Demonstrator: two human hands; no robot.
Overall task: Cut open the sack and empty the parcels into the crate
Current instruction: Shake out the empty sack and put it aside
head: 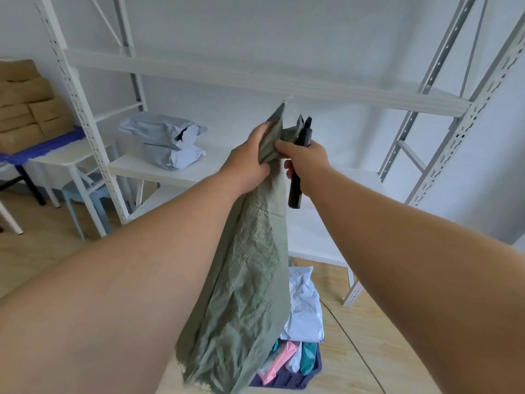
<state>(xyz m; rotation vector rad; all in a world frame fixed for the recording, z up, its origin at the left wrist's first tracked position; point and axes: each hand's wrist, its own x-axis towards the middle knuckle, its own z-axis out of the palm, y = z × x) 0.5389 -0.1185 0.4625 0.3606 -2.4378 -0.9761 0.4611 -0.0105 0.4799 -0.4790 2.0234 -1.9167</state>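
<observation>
Head view: both hands gripped the sack top, left bunching it, right also clutching a knife; sack hid most of the crate.

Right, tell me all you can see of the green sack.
The green woven plastic sack hangs limp and creased, held up at one bunched end by both hands: left hand, right hand, which also grips a black tool. Its frayed open end dangles over the dark blue crate holding parcels.

sack hangs above crate – parcels in crate | shelf behind
</observation>
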